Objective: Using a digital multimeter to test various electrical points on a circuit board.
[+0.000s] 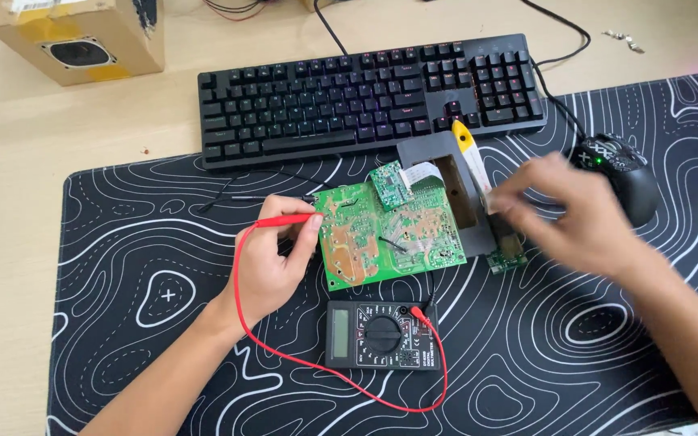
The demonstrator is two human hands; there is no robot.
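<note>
While the left hand (272, 262) pinches the red probe (284, 219) at the green circuit board (365, 234) (mid-mat (123, 242), above the multimeter (380, 335)), the right hand (575, 214) blurs. Can't tell its grip; it's beside the grey housing (462, 202).

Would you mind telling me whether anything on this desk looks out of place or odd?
A few small metal bits lie loose on the bare desk at the far right, away from the circuit board. The cardboard box has a round hole in its side. Nothing looks spilled.
</note>
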